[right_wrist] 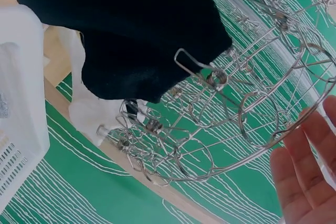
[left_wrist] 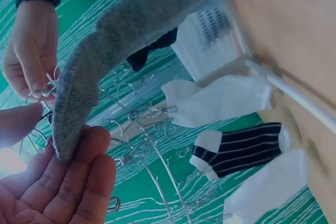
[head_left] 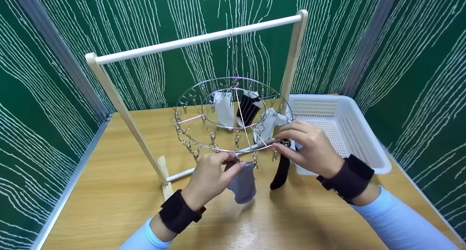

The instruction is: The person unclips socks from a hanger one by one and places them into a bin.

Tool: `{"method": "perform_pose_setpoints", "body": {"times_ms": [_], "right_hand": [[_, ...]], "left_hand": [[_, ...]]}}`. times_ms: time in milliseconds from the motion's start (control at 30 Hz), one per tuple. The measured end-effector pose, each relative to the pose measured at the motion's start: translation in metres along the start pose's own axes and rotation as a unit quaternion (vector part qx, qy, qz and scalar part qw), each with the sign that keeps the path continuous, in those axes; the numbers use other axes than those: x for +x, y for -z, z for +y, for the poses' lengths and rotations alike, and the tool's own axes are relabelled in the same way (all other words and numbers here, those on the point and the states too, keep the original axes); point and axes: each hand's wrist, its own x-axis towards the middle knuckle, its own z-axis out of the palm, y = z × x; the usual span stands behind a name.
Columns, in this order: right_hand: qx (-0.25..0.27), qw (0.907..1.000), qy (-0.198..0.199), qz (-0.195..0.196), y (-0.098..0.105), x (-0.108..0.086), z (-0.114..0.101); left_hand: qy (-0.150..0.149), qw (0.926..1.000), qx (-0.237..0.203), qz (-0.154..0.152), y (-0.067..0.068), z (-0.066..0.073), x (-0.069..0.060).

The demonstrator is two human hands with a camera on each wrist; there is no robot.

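Observation:
My left hand [head_left: 214,173] pinches a grey sock [head_left: 243,184] by its upper end, at the front rim of a round metal clip hanger [head_left: 214,147]. In the left wrist view the sock [left_wrist: 110,51] stretches from my thumb and fingers. My right hand [head_left: 309,146] holds the hanger's rim at its right side, fingertips behind the wire in the right wrist view. A black sock [head_left: 281,171] hangs from clips below that hand. Two white socks [head_left: 224,110] [head_left: 268,122] and a black striped sock [head_left: 249,108] hang from the far and right side.
The hanger hooks over the white bar [head_left: 200,40] of a wooden stand [head_left: 127,122]. A white plastic basket [head_left: 364,133] stands on the table [head_left: 120,191] at the right. Bare clips [head_left: 194,153] dangle around the rings. Green walls with white lines surround the table.

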Motion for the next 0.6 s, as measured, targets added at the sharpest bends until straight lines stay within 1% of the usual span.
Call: {"method": "perform_pose_setpoints", "body": {"times_ms": [100,200,333,467,600], "right_hand": [[0.013,0.9998,-0.004,0.012,0.000,-0.004,-0.005],[0.023,0.9995,0.009,0.019,-0.003,-0.009,-0.009],[0.045,0.9986,0.023,0.013,-0.012,-0.016,-0.016],[0.069,0.9976,0.009,-0.003,-0.024,-0.024,-0.023],[0.086,0.9957,-0.018,-0.027,-0.035,-0.032,-0.026]], "left_hand": [[-0.004,1.0000,0.003,0.003,0.000,-0.001,0.000],[-0.008,0.9999,0.006,0.007,0.000,-0.001,0.001],[-0.007,0.9999,0.004,0.008,0.001,-0.001,0.001],[-0.004,1.0000,0.000,0.005,0.001,0.000,0.001],[-0.012,0.9999,0.000,0.010,0.000,0.001,0.002]]}}
